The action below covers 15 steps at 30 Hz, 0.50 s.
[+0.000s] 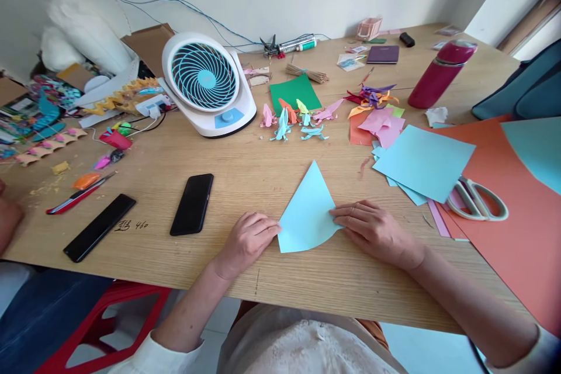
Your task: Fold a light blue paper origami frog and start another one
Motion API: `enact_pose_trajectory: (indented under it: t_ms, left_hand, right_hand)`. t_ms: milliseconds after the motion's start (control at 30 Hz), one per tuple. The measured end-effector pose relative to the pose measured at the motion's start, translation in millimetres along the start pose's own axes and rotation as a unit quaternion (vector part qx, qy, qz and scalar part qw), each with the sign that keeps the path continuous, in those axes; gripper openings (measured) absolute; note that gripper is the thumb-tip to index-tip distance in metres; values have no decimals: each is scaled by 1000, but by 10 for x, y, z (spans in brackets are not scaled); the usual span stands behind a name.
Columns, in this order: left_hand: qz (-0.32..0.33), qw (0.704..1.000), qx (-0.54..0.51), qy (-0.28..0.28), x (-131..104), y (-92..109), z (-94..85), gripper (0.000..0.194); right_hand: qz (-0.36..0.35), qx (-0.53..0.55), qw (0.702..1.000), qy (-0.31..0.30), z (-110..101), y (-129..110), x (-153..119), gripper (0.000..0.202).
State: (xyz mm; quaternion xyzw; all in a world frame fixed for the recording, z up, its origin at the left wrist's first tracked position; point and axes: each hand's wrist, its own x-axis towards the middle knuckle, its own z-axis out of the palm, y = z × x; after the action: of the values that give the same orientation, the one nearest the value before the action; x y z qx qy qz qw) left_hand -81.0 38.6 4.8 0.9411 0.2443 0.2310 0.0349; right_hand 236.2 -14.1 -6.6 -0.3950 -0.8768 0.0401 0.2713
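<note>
A light blue sheet of paper lies in front of me, one corner pointing away and its near edge curving up off the table. My left hand is closed, pinching the sheet's left corner between thumb and fingers. At the right corner, my right hand grips the paper, fingers together on top and the thumb hidden. Beyond the sheet stand small folded paper figures in blue, pink, orange and yellow. More blue paper squares are stacked to the right, beside white-handled scissors.
A white fan stands at the back left. Two black phones, one nearer me, and a red utility knife lie left. A red bottle and large orange paper are right. Another person's arm shows far left.
</note>
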Motion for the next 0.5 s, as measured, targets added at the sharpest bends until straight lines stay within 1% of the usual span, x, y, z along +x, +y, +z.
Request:
enact_pose_trajectory:
  t_ms: [200,367,500]
  left_hand:
    - [-29,999,-4,-26,1,11,24,19]
    - [-42,999,-15,-18,-3,27,24,18]
    - [-75,997,-4,-27,39,77,10,15]
  right_hand:
    - [8,9,1000,-1,2,16,-15,22]
    - [15,35,999,-15,-1,49,-35,22]
    - [25,57,998,-15,-20,59,-19,23]
